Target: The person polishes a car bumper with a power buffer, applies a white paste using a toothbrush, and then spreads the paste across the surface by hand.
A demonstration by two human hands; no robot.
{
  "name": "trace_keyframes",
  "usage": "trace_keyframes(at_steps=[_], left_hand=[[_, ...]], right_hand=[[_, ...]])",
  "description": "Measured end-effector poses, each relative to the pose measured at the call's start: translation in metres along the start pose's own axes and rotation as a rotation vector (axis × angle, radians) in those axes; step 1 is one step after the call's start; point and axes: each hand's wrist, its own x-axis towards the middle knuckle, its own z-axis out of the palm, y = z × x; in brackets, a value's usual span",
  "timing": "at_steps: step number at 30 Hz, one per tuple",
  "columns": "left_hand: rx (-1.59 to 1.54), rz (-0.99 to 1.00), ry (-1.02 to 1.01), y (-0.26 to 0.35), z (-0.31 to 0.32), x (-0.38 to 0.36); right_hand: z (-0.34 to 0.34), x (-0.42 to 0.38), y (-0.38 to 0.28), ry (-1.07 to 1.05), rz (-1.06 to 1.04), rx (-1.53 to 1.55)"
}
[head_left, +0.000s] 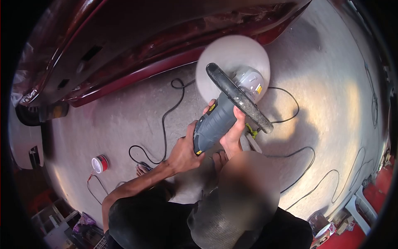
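A grey polisher (215, 120) is held in both hands in front of my body. My left hand (184, 151) wraps round the rear end of its body. Further forward, my right hand (234, 130) grips the body from below, thumb along the near side and fingertips showing on the far side. A black bail handle (236, 95) crosses the tool's head. The round white polishing pad (205, 76) looks smeared at its surface. It overlaps the lower edge of a dark red car body panel (149, 70) in this view.
A black cord (166, 120) loops over the grey concrete floor (112, 128), with more cable (313, 159) at right. A red and white tin (99, 164) stands at left. Behind my right hand is a yellow-green object (251, 131). A light blue plastic stool (360, 209) is at lower right.
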Motion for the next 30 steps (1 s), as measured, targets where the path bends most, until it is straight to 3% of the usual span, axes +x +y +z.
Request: trace_keyframes(at_steps=[5, 9, 15, 21, 24, 26, 30], left_hand=[[-0.100, -0.009, 0.022, -0.022, -0.001, -0.014], [-0.054, -0.036, 0.127, -0.051, -0.003, -0.055], [-0.198, -0.097, 0.248, -0.087, -0.005, -0.107], [-0.174, -0.097, 0.194, -0.066, -0.006, -0.087], [-0.077, 0.001, 0.166, -0.049, 0.001, -0.056], [-0.097, -0.045, 0.081, -0.031, 0.002, -0.034], [-0.126, -0.012, 0.008, 0.003, -0.001, -0.002]], right_hand=[[0.004, -0.007, 0.024, 0.060, 0.051, -0.179], [-0.017, -0.026, 0.084, 0.075, 0.106, -0.337], [0.000, -0.045, 0.146, -0.071, 0.051, -0.703], [-0.004, -0.033, 0.118, -0.023, -0.061, -0.624], [-0.005, -0.017, 0.074, -0.026, 0.058, -0.384], [-0.001, -0.013, 0.042, 0.041, 0.144, -0.232], [0.015, 0.000, -0.003, 0.054, 0.024, -0.148]])
